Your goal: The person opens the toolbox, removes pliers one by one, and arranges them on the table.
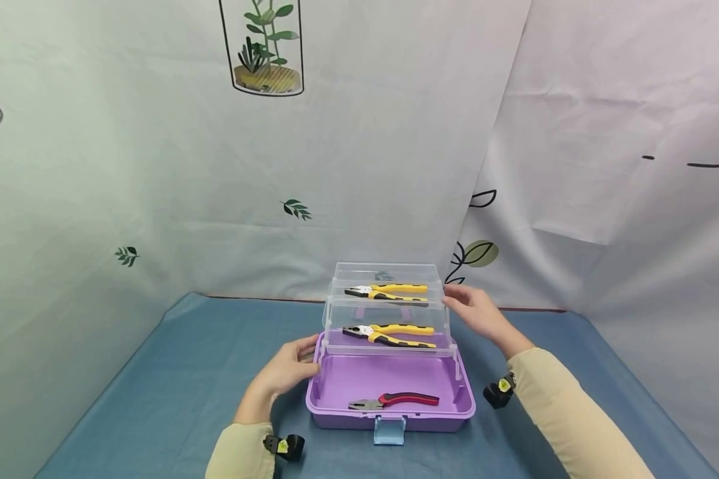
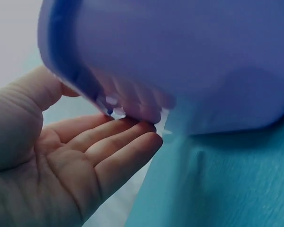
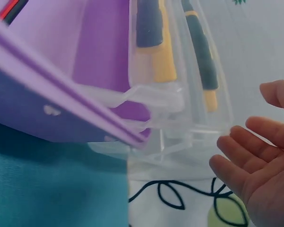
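A purple toolbox (image 1: 335,420) stands open, two clear tiered trays (image 1: 383,313) raised at its back. Yellow-and-black pliers (image 1: 400,288) lie in the upper tray, and a similar pair of pliers (image 1: 401,329) lies in the lower one. Red-and-black pliers (image 1: 409,398) rest on the box floor near the front. My left hand (image 1: 284,368) holds the box's left side, thumb at the rim and fingers along the outer wall (image 2: 189,61). At the upper tray's right end is my right hand (image 3: 270,156), fingers loosely extended, holding nothing; fingertip contact is unclear.
A light-blue latch (image 1: 389,431) hangs down at the box front. The blue cloth table (image 1: 216,372) spreads around the box. Behind it hangs a pale curtain (image 1: 383,166) printed with plants. Black wrist cameras (image 1: 499,392) sit on both wrists.
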Motion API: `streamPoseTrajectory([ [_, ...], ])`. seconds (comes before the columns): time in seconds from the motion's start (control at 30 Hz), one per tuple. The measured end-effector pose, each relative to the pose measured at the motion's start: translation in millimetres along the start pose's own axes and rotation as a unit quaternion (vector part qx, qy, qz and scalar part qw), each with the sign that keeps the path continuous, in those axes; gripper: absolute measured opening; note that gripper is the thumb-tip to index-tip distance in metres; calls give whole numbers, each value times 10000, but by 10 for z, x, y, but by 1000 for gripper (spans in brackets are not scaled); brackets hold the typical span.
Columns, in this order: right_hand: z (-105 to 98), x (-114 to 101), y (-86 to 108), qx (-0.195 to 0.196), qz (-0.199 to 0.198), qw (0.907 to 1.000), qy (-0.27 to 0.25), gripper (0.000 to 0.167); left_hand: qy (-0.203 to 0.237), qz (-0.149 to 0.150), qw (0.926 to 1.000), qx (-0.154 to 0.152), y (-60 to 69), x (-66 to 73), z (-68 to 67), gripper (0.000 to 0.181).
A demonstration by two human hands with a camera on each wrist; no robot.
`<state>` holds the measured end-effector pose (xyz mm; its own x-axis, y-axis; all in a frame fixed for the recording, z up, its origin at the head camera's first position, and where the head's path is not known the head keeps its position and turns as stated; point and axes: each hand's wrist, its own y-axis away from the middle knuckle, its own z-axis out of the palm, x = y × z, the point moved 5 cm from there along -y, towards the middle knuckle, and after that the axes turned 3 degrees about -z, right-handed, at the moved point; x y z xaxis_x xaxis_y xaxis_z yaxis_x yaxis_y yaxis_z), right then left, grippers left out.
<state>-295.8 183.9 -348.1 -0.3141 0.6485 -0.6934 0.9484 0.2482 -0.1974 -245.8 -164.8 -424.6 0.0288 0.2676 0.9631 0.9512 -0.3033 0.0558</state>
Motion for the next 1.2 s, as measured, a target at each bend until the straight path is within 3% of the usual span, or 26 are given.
streamPoseTrajectory([
  [0.27,32,-239,-72,30,-606,9923,1080,44,-6,33,9999,-168,21,3,-11,72],
  [0.47,134,-401,-133,-359,-833,9808,1727,42,-68,-117,9999,-94,17,-18,7,67],
  [0.83,360,-475,-274,-1330,-751,9663,2070,40,-109,-364,9993,37,21,-45,4,65],
  [1.2,398,-523,-360,-1255,-890,9664,2058,34,-45,-306,9995,-45,17,-46,-12,65],
])
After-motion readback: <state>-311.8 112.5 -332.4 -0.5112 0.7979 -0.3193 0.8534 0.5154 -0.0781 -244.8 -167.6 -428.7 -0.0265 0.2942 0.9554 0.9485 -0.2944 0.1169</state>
